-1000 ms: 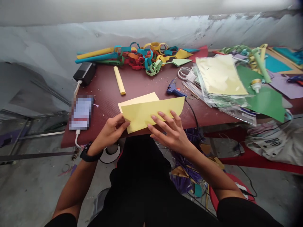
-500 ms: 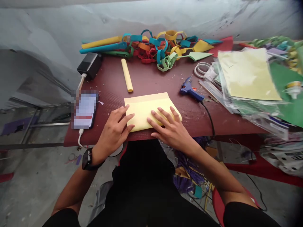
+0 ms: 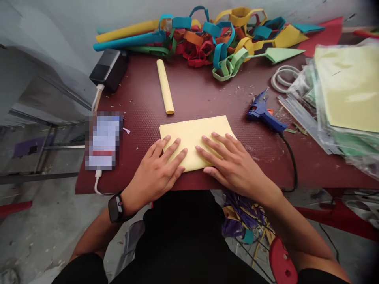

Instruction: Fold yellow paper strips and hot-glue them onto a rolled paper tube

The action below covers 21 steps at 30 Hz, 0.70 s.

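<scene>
A folded sheet of pale yellow paper lies near the front edge of the dark red table. My left hand rests on its left part with the fingers spread. On the right part, my right hand presses down, fingers also stretched and apart. Neither hand grips anything. Just beyond the sheet lies a rolled yellow paper tube. To the right of the sheet is a blue glue gun, its black cord hanging over the table edge.
A phone plugged into a cable lies at the left, below a black charger block. Colourful paper chains fill the back. Yellow sheets in plastic and a coiled white cable are at the right.
The paper's far fold now lies over flat, and both hands have come further onto the sheet. My left hand has moved from the left edge towards the middle. The view has shifted closer.
</scene>
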Available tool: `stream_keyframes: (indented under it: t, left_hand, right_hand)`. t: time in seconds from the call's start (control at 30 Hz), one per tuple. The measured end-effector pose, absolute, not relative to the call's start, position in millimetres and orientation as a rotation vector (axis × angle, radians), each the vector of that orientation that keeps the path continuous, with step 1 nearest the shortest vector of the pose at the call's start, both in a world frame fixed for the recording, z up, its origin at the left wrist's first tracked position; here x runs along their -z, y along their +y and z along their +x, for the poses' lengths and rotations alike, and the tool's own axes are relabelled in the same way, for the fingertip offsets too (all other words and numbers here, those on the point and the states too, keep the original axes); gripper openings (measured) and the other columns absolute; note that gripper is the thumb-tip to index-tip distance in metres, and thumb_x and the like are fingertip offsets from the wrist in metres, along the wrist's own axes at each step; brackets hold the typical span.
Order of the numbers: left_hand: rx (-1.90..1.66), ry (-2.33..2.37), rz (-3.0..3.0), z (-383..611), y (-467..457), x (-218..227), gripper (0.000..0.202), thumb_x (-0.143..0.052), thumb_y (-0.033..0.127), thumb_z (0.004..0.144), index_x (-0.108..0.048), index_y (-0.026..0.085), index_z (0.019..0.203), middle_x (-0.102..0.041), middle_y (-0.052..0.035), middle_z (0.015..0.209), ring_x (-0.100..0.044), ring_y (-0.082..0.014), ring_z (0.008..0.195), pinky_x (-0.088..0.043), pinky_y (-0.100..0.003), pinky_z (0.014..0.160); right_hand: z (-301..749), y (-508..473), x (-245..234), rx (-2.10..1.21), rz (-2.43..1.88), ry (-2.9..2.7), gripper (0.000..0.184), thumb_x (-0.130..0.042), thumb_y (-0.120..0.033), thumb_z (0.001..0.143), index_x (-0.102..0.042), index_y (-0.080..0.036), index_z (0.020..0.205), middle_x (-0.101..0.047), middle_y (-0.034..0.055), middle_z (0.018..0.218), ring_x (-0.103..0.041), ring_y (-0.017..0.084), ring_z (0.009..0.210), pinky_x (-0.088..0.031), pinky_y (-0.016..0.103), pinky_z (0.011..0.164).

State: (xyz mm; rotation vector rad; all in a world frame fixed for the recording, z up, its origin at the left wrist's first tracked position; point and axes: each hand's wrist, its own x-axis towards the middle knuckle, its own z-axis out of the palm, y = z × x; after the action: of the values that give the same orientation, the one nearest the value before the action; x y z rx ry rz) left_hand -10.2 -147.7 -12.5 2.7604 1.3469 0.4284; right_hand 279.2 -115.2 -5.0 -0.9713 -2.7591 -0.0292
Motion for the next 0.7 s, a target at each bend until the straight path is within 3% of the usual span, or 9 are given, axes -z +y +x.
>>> stream_keyframes:
  t: [0.27, 0.5, 0.7]
  left_hand:
    - [-0.178, 1.410, 2.625, -11, -146, -7, 0.054, -0.052, 0.042, 0.115, -0.058, 0.023, 0.165, -0.044, -0.0104, 0.180, -0.035, -0.0541, 0.166, -0.037, -0.073, 0.132]
    - [-0.136, 1.366, 2.613, -18, -139, -10, 0.057, -0.052, 0.042, 0.115, -0.052, 0.026, 0.170, -0.039, -0.0115, 0.183, -0.035, -0.0500, 0.167, -0.037, -0.067, 0.132]
    - [-0.144, 1.368, 2.588, -21, -137, -8, 0.060, -0.055, 0.044, 0.114, -0.049, 0.028, 0.171, -0.031, -0.0145, 0.186, -0.020, -0.0514, 0.173, -0.032, -0.068, 0.133]
  right_hand:
    - [279, -108, 3, -0.036, -1.106, -2.739, 0.048, -0.060, -0.032, 0.113, -0.064, -0.014, 0.157, -0.056, 0.0214, 0.169, -0.050, 0.052, 0.156, -0.050, 0.072, 0.121]
    - [281, -110, 11, -0.058, -1.097, -2.691, 0.049, -0.066, -0.031, 0.109, -0.063, -0.014, 0.155, -0.056, 0.0226, 0.169, -0.048, 0.054, 0.158, -0.050, 0.075, 0.120]
    - [283, -111, 12, -0.080, -1.124, -2.669, 0.056, -0.072, -0.026, 0.104, -0.060, -0.022, 0.159, -0.057, 0.0201, 0.168, -0.049, 0.052, 0.159, -0.049, 0.072, 0.122]
